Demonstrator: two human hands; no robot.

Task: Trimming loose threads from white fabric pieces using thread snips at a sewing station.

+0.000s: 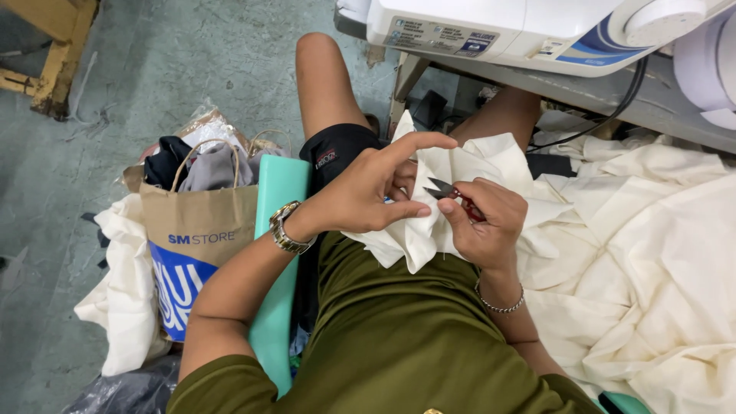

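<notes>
**A:** What is your left hand (pixel 368 192) doing?

**B:** It pinches a fold of the cream cloth (pixel 460 169) on your lap. Your thumb and fingers press together on the cloth, and your pointing finger sticks out over the top. You wear a shiny watch (pixel 285 228) on that wrist.

**A:** And your right hand (pixel 487 226)?

**B:** It is curled tight around small snips with a red handle (pixel 456 193). The dark blades poke out toward your left hand. Their tips sit right at the bit of cloth you pinch. I cannot tell if the blades are cutting or just touching.

**A:** Where does the cloth go?

**B:** It is bunched over your knees, between your two hands. More of it spills down to your right in a big soft pile. A thin chain bracelet (pixel 498 303) is on your right wrist.

**A:** What else is near you?

**B:** A white sewing machine (pixel 491 27) sits on the table in front of you. On your left, a brown paper bag (pixel 201 238) stands on the floor. It is stuffed with dark and grey clothes. More cream cloth lies under the bag. You sit on a green seat (pixel 280 184), and you wear an olive green shirt (pixel 383 337).
</notes>
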